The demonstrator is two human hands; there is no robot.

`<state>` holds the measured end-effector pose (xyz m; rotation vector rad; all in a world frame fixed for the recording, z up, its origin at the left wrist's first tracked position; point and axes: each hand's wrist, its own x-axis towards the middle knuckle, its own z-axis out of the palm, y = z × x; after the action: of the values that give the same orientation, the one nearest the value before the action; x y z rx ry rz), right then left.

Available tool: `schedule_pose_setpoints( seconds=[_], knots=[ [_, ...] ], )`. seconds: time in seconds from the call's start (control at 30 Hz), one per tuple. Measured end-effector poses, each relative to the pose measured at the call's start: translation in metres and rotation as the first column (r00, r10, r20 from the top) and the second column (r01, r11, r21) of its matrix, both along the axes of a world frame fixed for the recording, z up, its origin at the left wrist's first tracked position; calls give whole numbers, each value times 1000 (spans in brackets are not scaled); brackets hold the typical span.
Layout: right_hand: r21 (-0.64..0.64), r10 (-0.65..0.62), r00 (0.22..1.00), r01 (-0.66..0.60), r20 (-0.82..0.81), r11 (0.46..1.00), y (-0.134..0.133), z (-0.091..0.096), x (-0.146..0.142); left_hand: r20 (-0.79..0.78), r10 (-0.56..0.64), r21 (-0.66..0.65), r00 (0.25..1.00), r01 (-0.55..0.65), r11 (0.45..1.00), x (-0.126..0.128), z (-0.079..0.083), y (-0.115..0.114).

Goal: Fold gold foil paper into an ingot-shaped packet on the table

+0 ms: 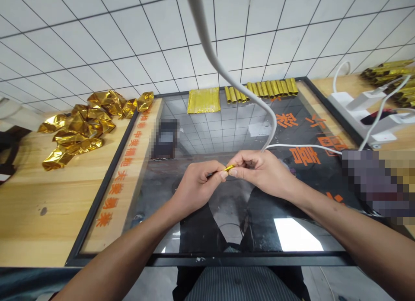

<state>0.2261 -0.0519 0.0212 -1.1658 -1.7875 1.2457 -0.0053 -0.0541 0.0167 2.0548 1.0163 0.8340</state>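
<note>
Above the glass panel [207,223], my left hand [202,184] and my right hand [262,171] meet fingertip to fingertip. Both are closed in a pinch on one small piece of gold foil paper [228,168], mostly covered by my fingers. Beyond my hands, a row of rolled gold foil tubes [272,89] lies along the far edge of the panel. To their left sits a flat stack of gold foil sheets [203,100]. Folded, shiny gold foil pieces [87,119] are heaped on the wood at the left.
A white cable [223,72] hangs down in front of the panel. At the right are a white power strip [359,110], a blurred-out dark object [376,180] and more gold foil rolls [389,76]. Another blurred dark object [165,139] lies on the glass. A tiled wall [145,33] stands behind.
</note>
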Motion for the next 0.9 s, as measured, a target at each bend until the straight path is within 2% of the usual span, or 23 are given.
schedule_pose_setpoints(
  seconds=[0.3,0.53,0.67,0.8,0.9],
  knots=[
    [53,34,999,-35,31,998,-1,6,2,-3,-29,46,1000,29,999,1,2,-2],
    [20,55,998,-55,-7,998,3,4,1,143,23,-115,989,-6,993,2,1,0],
    [26,45,999,-44,-20,999,2,5,0,157,47,-163,987,-21,986,2,2,1],
    [65,25,1000,-25,4,998,-1,5,0,139,31,-140,990,-12,990,4,4,-2],
    [87,9,1000,-8,-10,996,-2,3,-1,84,34,-52,996,-30,998,4,4,-5]
  ],
)
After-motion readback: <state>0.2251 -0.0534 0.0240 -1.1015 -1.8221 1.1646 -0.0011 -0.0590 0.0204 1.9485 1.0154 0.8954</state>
